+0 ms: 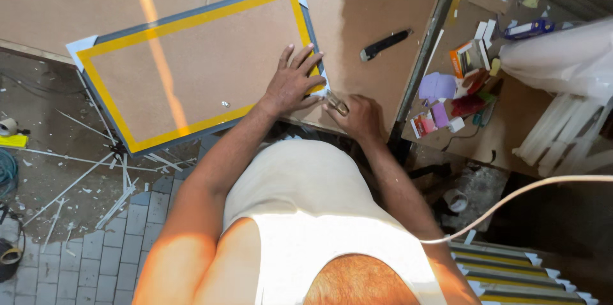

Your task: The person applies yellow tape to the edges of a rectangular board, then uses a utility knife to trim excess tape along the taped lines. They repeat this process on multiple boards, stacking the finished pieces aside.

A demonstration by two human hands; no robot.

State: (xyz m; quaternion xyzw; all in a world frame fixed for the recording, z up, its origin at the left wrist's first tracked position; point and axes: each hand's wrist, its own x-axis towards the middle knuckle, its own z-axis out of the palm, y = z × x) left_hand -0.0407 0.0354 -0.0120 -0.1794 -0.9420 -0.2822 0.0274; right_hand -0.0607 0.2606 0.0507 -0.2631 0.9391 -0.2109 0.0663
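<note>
Left hand (292, 83), fingers spread wide, presses flat on the yellow-taped framed board (191, 66) on the tabletop (377, 5); right hand (359, 115) fingers pinch a small clear tool (337, 103) at its corner.

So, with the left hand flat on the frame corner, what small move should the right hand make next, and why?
Probably press the small tool in the right hand firmly into the near right corner of the framed board. The left hand lies flat there, pinning the board on the worktable, and the tool tip already sits at that white corner piece. What kind of tool it is cannot be told.
</note>
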